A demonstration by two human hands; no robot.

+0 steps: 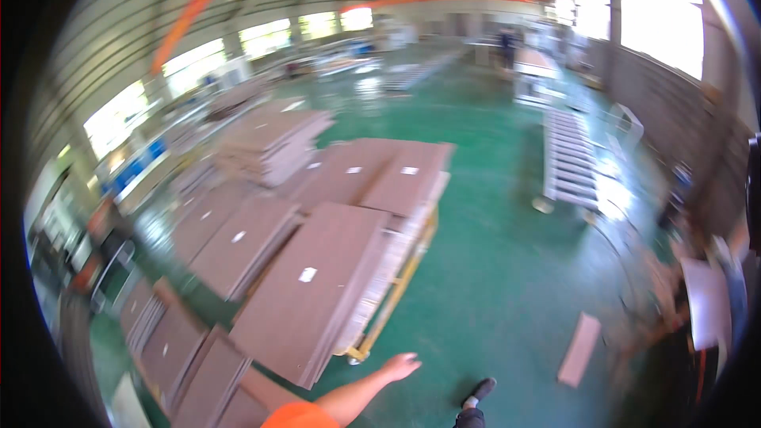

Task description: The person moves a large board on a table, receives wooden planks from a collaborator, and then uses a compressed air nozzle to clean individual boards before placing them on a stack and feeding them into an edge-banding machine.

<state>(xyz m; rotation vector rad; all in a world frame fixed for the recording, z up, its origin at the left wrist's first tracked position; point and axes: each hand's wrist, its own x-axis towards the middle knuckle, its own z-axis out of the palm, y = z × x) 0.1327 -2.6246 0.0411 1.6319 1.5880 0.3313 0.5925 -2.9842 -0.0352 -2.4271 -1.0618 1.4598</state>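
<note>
My left hand (400, 366) reaches out over the green floor at the lower middle, its bare forearm coming from an orange sleeve. Nothing shows in it, and the slightly blurred fingers look loosely bent and apart. Nearest to it is a stack of brown panels (317, 285) with a white label on top, resting on a yellow-framed cart (388, 313). A gap of floor lies between hand and cart. My right hand is out of view. A dark shoe (481, 388) on my foot shows right of the hand.
More brown panel stacks (265, 139) stand behind and to the left, with others leaning (170, 349) at lower left. A loose brown board (579, 349) lies on the floor at right. Beyond it stands a roller conveyor (569, 158), with cables nearby. A person (507, 47) stands far off.
</note>
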